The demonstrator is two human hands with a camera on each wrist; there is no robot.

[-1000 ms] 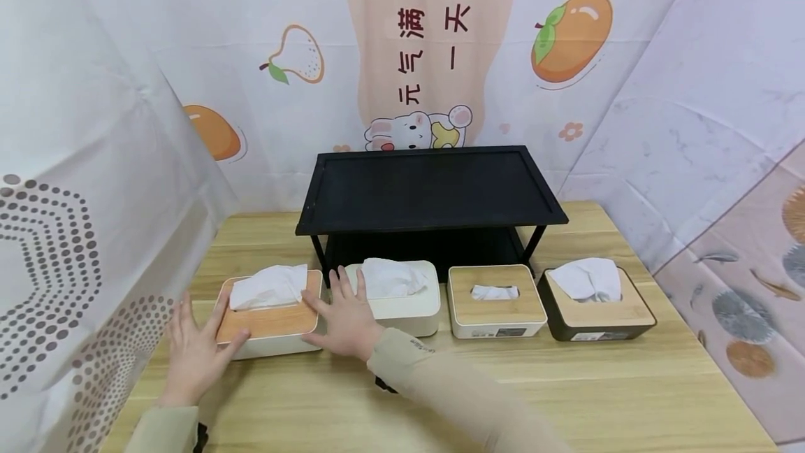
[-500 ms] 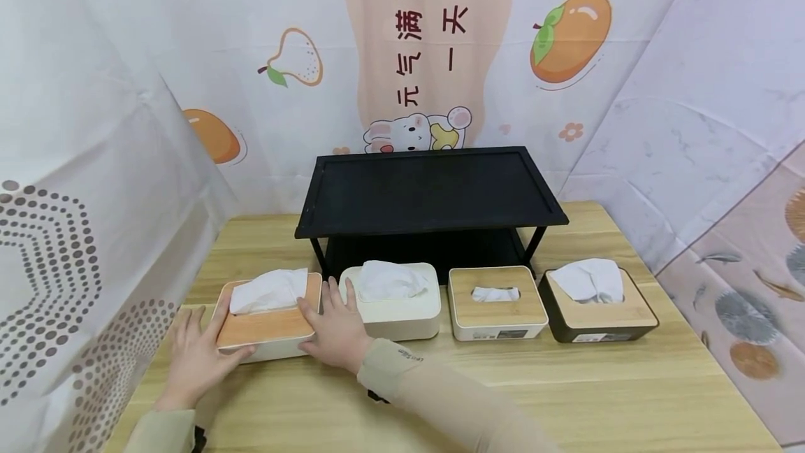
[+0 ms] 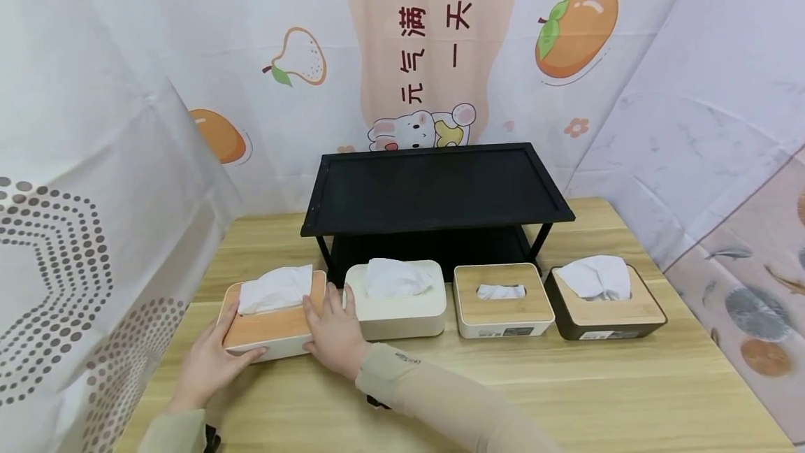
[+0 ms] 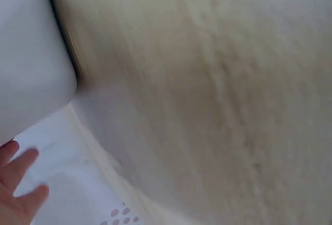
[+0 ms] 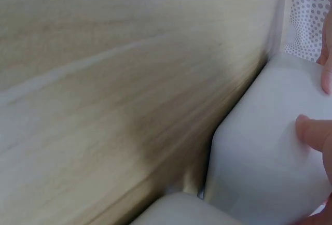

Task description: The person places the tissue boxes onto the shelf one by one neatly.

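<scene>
A white tissue box (image 3: pixel 267 327) with an orange-brown wood lid and a white tissue in its slot sits at the left end of a row on the table. My left hand (image 3: pixel 214 362) grips its left front corner, thumb along the front wall and fingers at the left side. At the right side my right hand (image 3: pixel 339 338) holds the box, its fingers reaching between it and the cream tissue box (image 3: pixel 402 317). In the right wrist view the right thumb (image 5: pixel 314 134) presses the white front wall. Some left fingers (image 4: pixel 18 170) spread out near the box edge.
A tissue box with a light wood lid (image 3: pixel 503 313) and a dark one (image 3: pixel 606 313) stand further right. Behind the row is a black two-tier rack (image 3: pixel 437 191). Printed cloth (image 3: pixel 245 5) hangs around the wooden table (image 3: pixel 566 397).
Both hands have closed in on the left tissue box. The left hand came right and its fingers drew against the side; the right hand moved slightly left. The boxes stay nearly where they were.
</scene>
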